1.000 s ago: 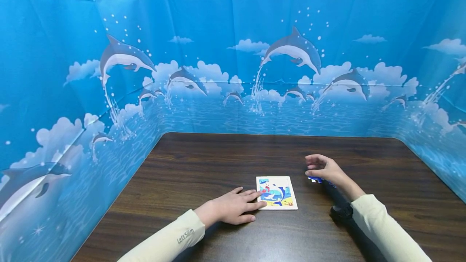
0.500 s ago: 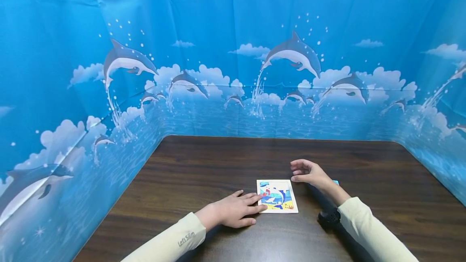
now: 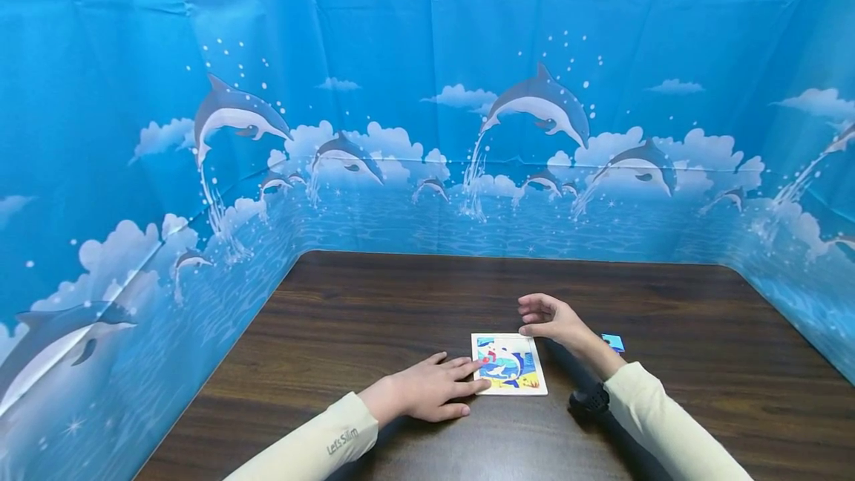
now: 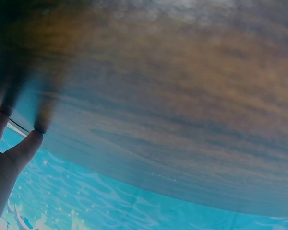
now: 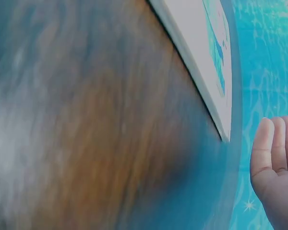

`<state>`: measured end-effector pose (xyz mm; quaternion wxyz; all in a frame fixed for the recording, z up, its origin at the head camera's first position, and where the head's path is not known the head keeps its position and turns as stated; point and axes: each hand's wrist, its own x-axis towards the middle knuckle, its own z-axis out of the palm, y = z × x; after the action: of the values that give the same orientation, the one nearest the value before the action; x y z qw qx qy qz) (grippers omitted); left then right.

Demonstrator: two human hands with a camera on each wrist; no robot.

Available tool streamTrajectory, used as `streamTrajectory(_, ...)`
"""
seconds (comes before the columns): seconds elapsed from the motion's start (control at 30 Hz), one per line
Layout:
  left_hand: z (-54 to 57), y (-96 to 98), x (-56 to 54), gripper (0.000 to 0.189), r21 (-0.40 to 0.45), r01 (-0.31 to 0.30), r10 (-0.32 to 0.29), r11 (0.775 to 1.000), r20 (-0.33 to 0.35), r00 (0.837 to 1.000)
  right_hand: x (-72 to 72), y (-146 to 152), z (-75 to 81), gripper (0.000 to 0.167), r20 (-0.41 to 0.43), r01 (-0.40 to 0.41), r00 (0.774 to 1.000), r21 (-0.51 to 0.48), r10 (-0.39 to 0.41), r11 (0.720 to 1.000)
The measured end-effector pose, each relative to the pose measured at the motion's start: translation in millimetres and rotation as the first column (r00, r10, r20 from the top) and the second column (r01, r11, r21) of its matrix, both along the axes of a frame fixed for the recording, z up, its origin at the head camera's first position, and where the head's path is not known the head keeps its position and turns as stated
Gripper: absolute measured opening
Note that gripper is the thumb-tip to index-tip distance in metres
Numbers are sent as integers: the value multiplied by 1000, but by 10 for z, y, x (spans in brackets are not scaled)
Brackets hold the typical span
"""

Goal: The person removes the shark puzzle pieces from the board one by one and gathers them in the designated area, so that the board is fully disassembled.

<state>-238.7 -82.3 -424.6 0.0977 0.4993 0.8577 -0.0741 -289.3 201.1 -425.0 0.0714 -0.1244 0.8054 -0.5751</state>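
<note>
A square white-framed picture puzzle (image 3: 510, 392) lies on the table, with a blue and white dolphin above yellow sand. My left hand (image 3: 434, 388) rests flat beside it, fingers spread. Two of its fingertips touch the puzzle's left side. At the far right corner of the puzzle is my right hand (image 3: 551, 321), its fingers loosely bent and the thumb apart from them. No piece shows between its fingers. In the right wrist view, the right hand (image 5: 276, 163) appears beyond the corner of the puzzle's frame (image 5: 197, 72). Behind the right wrist lies a light blue puzzle piece (image 3: 612, 342), partly hidden.
The dark wood-grain table (image 3: 374, 303) carries all of this. Around its back and sides hangs a blue curtain (image 3: 394, 43) printed with dolphins and clouds. A black device (image 3: 589, 399) is at the underside of the right wrist.
My right hand has moved left, from above a blue puzzle piece to the puzzle's far right corner. A light blue piece has come into sight behind it. My left hand has stayed put.
</note>
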Motion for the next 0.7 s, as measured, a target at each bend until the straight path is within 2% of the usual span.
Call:
streamTrajectory(0.37, -1, -17, 23, 52, -6, 4, -4, 1000, -10, 1000, -34, -258, -86, 57, -4, -80, 997, 72, 81, 994)
streamTrajectory(0.7, 14, -18, 36, 51, 12, 23, -22, 1000, -72, 997, -24, -402, -75, 55, -3, -142, 990, 83, 143, 986)
